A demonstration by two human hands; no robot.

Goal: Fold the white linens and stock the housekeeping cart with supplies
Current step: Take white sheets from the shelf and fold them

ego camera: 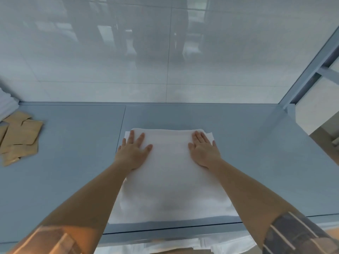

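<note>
**Smoothing a folded linen on the work surface**

Folded white cloth linen (170, 171) lying flat at centre of blue-grey table (73, 162), near edge at table front; soft, light, limp, probably prone to slipping layers; best taken at far corners or folded edge. Left hand (133, 151) and right hand (204, 150) palm-down near far corners, fingers straight, slightly spread, pressing; forearms extended forward.
</note>
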